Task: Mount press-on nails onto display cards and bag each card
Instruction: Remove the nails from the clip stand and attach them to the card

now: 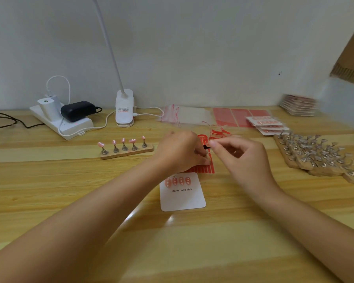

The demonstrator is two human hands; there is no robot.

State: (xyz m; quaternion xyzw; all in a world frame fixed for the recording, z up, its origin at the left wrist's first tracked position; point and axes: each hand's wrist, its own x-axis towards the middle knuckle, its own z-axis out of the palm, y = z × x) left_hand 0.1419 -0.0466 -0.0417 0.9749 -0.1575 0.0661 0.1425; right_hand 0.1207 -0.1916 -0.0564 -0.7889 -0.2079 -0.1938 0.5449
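Pale wood table (70,201) under you, and both your hands meet at the centre of the view. Your left hand (180,153) is curled down on the red sticker sheet (211,168), fingertips pinching something small at its lower edge (too tiny to name). Your right hand (239,155) pinches a small dark bit (206,147) between thumb and forefinger, just beside the left knuckles.

At six o'clock from the hands lies the white display card (183,198), printed "Handmade Nail", with four pink nails (178,181) already mounted along its top edge. At nine o'clock, a wooden holder strip (127,153) carries five pink nails upright on little stands. At three o'clock, a heap of bare metal stands on wooden strips (317,154). At twelve o'clock, clear bags (186,115) with red edging, and towards one o'clock more red sheets (239,116) and a stack of finished cards (267,123). Far at ten o'clock sit a white clip lamp (124,108) and a power strip (70,123) with chargers.
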